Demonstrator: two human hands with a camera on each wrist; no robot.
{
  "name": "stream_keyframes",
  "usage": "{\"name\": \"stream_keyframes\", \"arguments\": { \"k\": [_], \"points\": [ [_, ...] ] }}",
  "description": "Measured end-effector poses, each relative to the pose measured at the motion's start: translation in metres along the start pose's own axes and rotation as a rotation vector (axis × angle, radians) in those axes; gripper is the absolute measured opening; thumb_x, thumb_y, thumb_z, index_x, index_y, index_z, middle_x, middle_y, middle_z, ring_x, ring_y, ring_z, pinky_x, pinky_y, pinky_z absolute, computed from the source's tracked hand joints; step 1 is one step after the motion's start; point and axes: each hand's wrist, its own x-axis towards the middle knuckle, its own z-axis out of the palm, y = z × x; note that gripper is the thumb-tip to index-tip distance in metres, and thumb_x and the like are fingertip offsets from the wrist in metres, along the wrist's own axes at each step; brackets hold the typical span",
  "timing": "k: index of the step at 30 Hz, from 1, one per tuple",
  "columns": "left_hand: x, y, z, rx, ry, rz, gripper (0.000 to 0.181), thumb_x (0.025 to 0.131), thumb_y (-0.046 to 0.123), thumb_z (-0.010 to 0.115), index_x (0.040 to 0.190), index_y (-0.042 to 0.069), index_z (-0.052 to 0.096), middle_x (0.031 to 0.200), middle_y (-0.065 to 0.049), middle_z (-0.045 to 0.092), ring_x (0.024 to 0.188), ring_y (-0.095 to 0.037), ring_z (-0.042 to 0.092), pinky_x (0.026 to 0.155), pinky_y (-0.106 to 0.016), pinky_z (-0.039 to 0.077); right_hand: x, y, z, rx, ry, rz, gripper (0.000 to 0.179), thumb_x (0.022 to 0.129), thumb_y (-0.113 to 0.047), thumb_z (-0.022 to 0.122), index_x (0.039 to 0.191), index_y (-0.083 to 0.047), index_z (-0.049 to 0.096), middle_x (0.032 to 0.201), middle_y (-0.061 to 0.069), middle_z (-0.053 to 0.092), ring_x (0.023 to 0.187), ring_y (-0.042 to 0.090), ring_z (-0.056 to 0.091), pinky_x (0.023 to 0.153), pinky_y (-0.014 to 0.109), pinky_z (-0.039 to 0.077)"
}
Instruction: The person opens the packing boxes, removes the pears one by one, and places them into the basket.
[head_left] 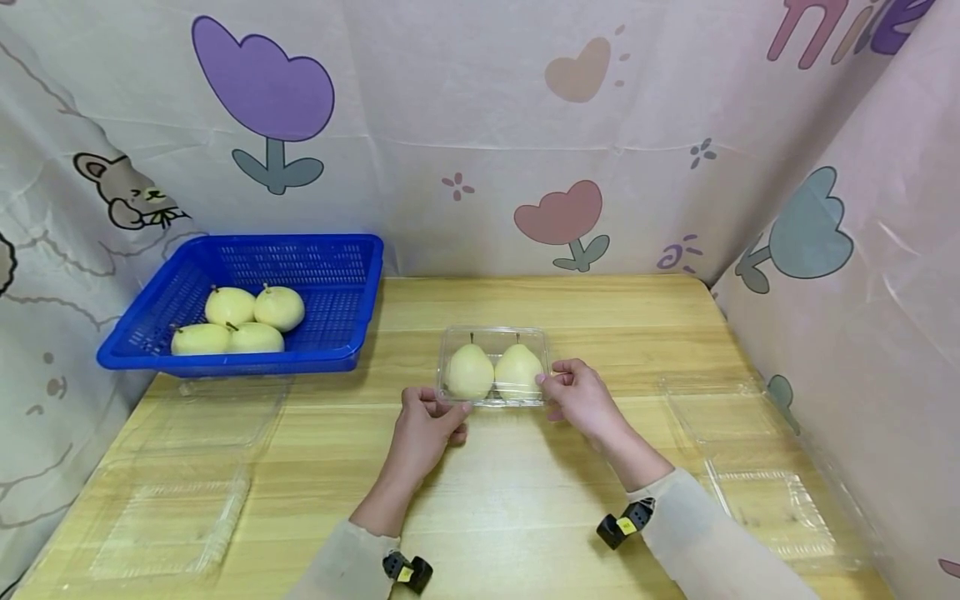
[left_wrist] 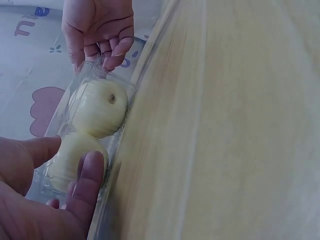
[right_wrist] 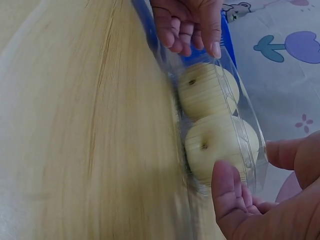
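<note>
A clear plastic clamshell box (head_left: 493, 336) with its lid down sits at mid-table. Inside it, side by side, are two pale yellow pears, the left pear (head_left: 470, 372) and the right pear (head_left: 519, 375), stems to the back. My left hand (head_left: 427, 431) holds the box at its front left corner, thumb along the front edge. At the opposite end my right hand (head_left: 588, 402) grips the right side between thumb and fingers. Both wrist views show the fingers at the ends of the box; whether the lid is latched cannot be told.
A blue plastic basket (head_left: 360, 333) holding several pears (head_left: 279, 308) stands at the back left. Open clear clamshell boxes lie on both sides, a left one (head_left: 168, 517) and a right one (head_left: 772, 500). A printed curtain (head_left: 420, 100) borders the wooden table (head_left: 510, 517).
</note>
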Motion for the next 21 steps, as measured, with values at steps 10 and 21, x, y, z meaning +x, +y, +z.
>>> {"name": "stream_keyframes", "arguments": {
  "k": [10,21],
  "points": [
    [0.0004,0.0017,-0.0046,0.116,-0.021,0.038,0.060,0.097,0.024,0.079,0.138,0.001,0.041,0.109,-0.016,0.069,0.083,-0.019,0.075,0.078,-0.030,0.064,0.0021,0.0024,0.0007,0.048,-0.013,0.000,0.052,0.103,-0.014,0.067,0.143,0.011,0.045,0.108,0.015,0.059,0.090,0.026,0.069,0.077,0.038,0.066],
    [-0.0018,-0.0028,-0.0003,-0.007,-0.004,-0.012,0.059,0.098,0.023,0.077,0.134,-0.001,0.038,0.115,-0.022,0.066,0.086,-0.022,0.073,0.075,-0.031,0.065,0.0004,0.0012,0.0024,0.109,-0.034,0.010,0.054,0.103,-0.011,0.067,0.144,0.012,0.041,0.107,0.014,0.058,0.088,0.024,0.066,0.078,0.039,0.066]
  ]
}}
